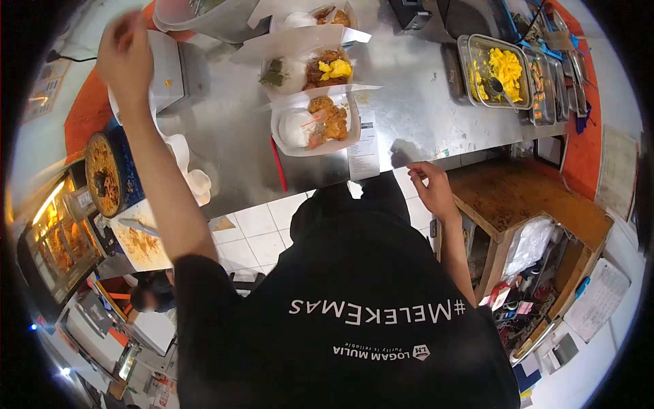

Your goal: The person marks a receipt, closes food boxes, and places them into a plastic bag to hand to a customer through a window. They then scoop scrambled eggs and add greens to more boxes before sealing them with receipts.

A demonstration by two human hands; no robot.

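Note:
My left hand (127,58) is raised at the upper left, smeared by motion, above a white box (167,71) and beside a grey tub (197,17). Low at the counter's front edge, my right hand (432,187) hangs empty with loosely bent fingers, near a printed receipt (364,151). Three open paper meal boxes stand in a row on the counter. The front box (315,145) holds white rice, fried chicken (334,123) and a small clear sachet. Rice, a green leaf (274,73), and browned meat topped with yellow egg (335,69) fill the middle one.
A red pen (279,165) lies left of the front box. To the right is a clear tub of scrambled egg (505,71) with a spoon, beside more containers. A blue-rimmed pan (105,174) stands at the left. A wooden shelf (524,198) sits below the counter at the right.

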